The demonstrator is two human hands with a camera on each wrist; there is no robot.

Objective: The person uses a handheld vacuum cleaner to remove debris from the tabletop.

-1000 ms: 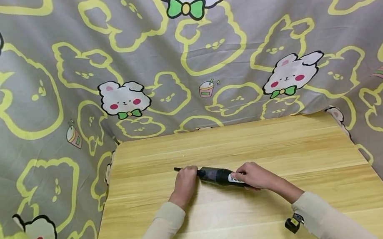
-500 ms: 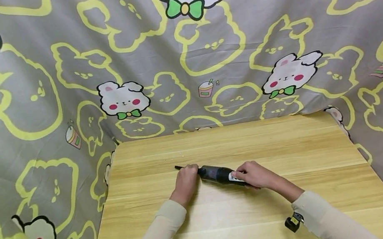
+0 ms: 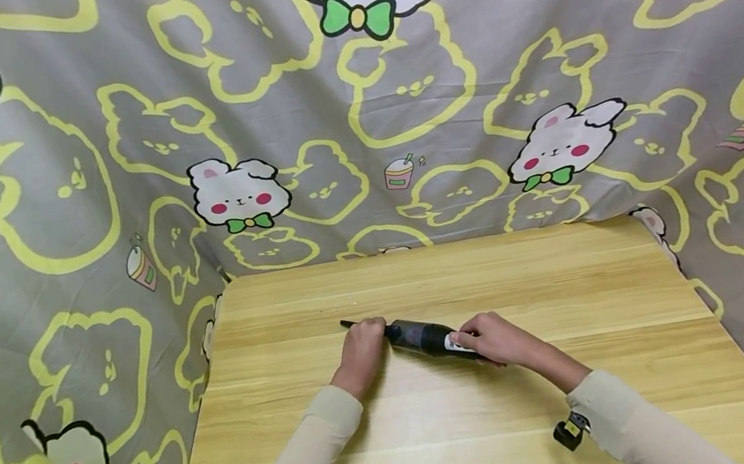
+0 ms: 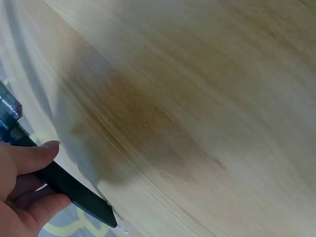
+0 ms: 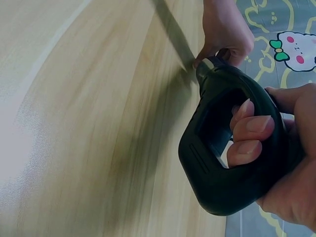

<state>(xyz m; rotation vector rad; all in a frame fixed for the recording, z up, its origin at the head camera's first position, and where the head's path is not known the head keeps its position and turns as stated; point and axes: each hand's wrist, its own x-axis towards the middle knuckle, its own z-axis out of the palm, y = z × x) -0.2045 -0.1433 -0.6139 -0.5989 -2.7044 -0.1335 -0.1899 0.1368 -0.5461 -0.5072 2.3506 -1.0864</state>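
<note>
A black handheld vacuum cleaner [image 3: 419, 337] with a see-through dust cup slants across the middle of the table. Its thin flat crevice nozzle [image 4: 81, 195] points to the far left, the tip low over the wood. My left hand [image 3: 364, 346] grips the nozzle, thumb on one side and fingers on the other in the left wrist view. My right hand [image 3: 496, 338] holds the vacuum's loop handle [image 5: 210, 192], with fingers curled through the opening. Tiny white specks [image 3: 352, 301] lie on the table just beyond the nozzle tip.
The light wooden table [image 3: 452, 448] reaches back to a grey curtain [image 3: 316, 118] printed with yellow outlines and white rabbits, which also hangs on both sides. A small black wrist camera [image 3: 569, 431] sticks out from my right sleeve, above the table.
The vacuum and my left hand have shifted very slightly to the right and away from me. Both hands keep their hold, and my right hand stays almost in place.
</note>
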